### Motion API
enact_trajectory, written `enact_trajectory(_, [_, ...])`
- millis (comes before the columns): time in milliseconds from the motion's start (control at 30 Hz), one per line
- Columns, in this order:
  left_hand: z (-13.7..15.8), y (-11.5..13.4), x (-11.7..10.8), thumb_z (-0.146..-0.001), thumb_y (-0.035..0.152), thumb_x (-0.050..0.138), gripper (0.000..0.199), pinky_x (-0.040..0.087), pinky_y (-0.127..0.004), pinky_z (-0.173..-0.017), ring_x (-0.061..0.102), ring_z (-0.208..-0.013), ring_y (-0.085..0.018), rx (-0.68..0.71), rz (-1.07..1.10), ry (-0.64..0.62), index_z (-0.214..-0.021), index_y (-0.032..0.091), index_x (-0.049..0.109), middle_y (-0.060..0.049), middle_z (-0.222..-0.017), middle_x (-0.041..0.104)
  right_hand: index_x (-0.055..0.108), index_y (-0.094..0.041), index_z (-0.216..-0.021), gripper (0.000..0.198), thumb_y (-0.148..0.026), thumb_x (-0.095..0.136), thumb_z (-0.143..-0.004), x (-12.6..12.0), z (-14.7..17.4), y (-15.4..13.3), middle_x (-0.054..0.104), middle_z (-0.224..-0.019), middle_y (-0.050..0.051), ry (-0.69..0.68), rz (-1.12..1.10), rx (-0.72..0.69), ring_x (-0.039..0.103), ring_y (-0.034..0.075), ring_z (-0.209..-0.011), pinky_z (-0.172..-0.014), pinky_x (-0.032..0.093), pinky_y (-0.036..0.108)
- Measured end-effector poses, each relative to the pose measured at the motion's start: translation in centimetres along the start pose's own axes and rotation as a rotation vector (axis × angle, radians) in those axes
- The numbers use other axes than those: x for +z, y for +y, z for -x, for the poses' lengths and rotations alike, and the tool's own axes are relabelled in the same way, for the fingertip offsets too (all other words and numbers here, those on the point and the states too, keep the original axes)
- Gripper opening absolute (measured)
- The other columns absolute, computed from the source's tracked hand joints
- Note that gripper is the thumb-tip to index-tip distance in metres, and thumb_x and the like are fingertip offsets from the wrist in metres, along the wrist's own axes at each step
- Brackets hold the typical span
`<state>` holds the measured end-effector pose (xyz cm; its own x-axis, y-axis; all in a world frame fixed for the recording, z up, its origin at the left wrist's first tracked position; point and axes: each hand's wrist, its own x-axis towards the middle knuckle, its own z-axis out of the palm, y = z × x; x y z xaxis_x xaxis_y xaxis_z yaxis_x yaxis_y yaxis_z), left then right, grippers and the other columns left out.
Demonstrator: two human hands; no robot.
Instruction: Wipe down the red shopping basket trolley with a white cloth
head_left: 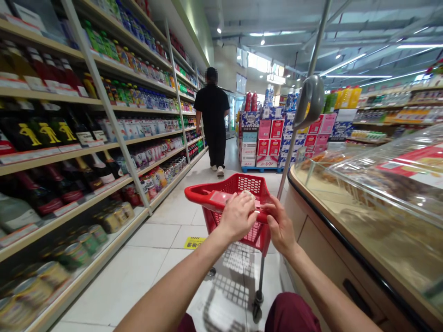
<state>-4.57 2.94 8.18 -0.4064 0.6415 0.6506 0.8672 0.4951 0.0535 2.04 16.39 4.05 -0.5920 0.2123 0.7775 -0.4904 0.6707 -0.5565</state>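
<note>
A red shopping cart [254,183] with a perforated plastic basket stands in front of me, turned slightly in the aisle. My left hand [238,216] lies over the middle of its red handle [197,195], fingers curled forward and down. A small whitish thing [247,193] shows just beyond those fingertips; its kind is hidden, and I cannot tell whether the hand touches it. At the handle's right end, my right hand [281,227] has its fingers and thumb closed around the red plastic. A pink panel [219,198] runs along the handle.
Shelves of bottles and cans [141,110] line the left side. Ahead, a person in black [212,115] walks away. Stacked drink cartons [270,138] stand on a blue pallet. A food counter [321,203] and a metal pole [290,157] are close on the right.
</note>
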Motion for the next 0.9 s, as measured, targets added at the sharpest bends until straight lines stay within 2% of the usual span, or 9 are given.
enact_trajectory(67, [0.5,-0.1,-0.2,-0.082,0.024,0.042,0.03,0.036,-0.041,-0.098,0.044,-0.115,-0.02,0.087,0.031,0.017,-0.109,0.017,0.053,-0.008,-0.116,0.057,0.031,-0.023,-0.13,0.047,-0.033,0.037,-0.084,-0.4,0.1,0.1,0.06,-0.099,0.006,0.004,-0.022,0.007,0.059,0.02,-0.089,-0.08,0.047,0.041])
enact_trajectory(167, [1.7,-3.9,-1.6,-0.084,0.023,0.039,0.029,0.04,-0.036,-0.095,0.049,-0.109,-0.017,0.13,0.07,0.017,-0.11,0.017,0.053,-0.007,-0.115,0.058,0.031,-0.023,-0.129,0.046,-0.032,0.037,-0.084,-0.9,0.1,0.1,0.061,-0.096,0.006,-0.009,-0.017,0.008,0.059,0.019,-0.088,-0.08,0.047,0.039])
enact_trajectory(300, [3.0,-8.2,-2.8,-0.084,0.026,0.04,0.027,0.043,-0.038,-0.094,0.053,-0.106,-0.017,-0.122,0.04,0.127,-0.106,0.018,0.055,-0.007,-0.112,0.06,0.031,-0.022,-0.129,0.047,-0.033,0.037,-0.083,-0.5,0.0,-0.1,0.062,-0.094,0.004,0.017,0.0,0.041,0.059,0.019,-0.088,-0.08,0.047,0.039])
enact_trajectory(367, [3.2,-7.3,-2.3,-0.085,0.024,0.038,0.028,0.043,-0.037,-0.094,0.052,-0.107,-0.017,-0.153,0.049,0.179,-0.106,0.017,0.054,-0.007,-0.112,0.059,0.031,-0.022,-0.129,0.048,-0.033,0.037,-0.083,-0.1,-0.2,-0.1,0.063,-0.094,0.004,0.03,-0.001,0.047,0.058,0.02,-0.088,-0.08,0.046,0.039])
enact_trajectory(467, [2.6,-4.6,-1.1,-0.085,0.023,0.037,0.029,0.041,-0.034,-0.096,0.048,-0.112,-0.015,0.052,0.081,0.11,-0.111,0.019,0.051,-0.006,-0.116,0.057,0.032,-0.022,-0.129,0.048,-0.033,0.037,-0.083,0.0,-0.5,-0.1,0.063,-0.09,0.003,0.024,0.004,0.045,0.059,0.02,-0.085,-0.079,0.046,0.04])
enact_trajectory(567, [2.3,-5.0,-1.2,-0.085,0.026,0.041,0.032,0.038,-0.036,-0.099,0.046,-0.115,-0.016,0.159,0.046,0.015,-0.114,0.019,0.049,-0.007,-0.119,0.056,0.031,-0.022,-0.129,0.048,-0.032,0.036,-0.083,-0.4,-0.7,-0.1,0.063,-0.086,0.002,-0.022,0.009,0.032,0.059,0.019,-0.082,-0.078,0.046,0.039])
enact_trajectory(667, [2.8,-7.7,-1.8,-0.085,0.026,0.038,0.031,0.039,-0.04,-0.097,0.049,-0.112,-0.018,-0.061,-0.026,0.08,-0.113,0.019,0.049,-0.008,-0.116,0.057,0.029,-0.022,-0.131,0.049,-0.031,0.036,-0.083,-0.6,-0.5,-0.1,0.062,-0.087,0.002,-0.059,-0.007,0.014,0.058,0.019,-0.083,-0.079,0.046,0.038])
enact_trajectory(733, [2.8,-7.8,-1.4,-0.086,0.025,0.034,0.031,0.041,-0.039,-0.096,0.05,-0.11,-0.017,-0.171,-0.017,0.16,-0.113,0.019,0.05,-0.007,-0.115,0.058,0.029,-0.022,-0.131,0.049,-0.031,0.037,-0.083,-0.4,-0.4,-0.1,0.062,-0.089,0.003,-0.053,-0.016,0.006,0.058,0.019,-0.084,-0.08,0.045,0.039])
enact_trajectory(900, [1.6,-2.9,0.6,-0.084,0.025,0.04,0.032,0.039,-0.037,-0.099,0.046,-0.114,-0.017,0.148,0.082,0.07,-0.113,0.016,0.05,-0.008,-0.117,0.056,0.028,-0.022,-0.131,0.049,-0.032,0.036,-0.084,-0.3,-0.4,-0.2,0.063,-0.087,0.002,-0.036,-0.024,0.009,0.058,0.019,-0.083,-0.08,0.045,0.04])
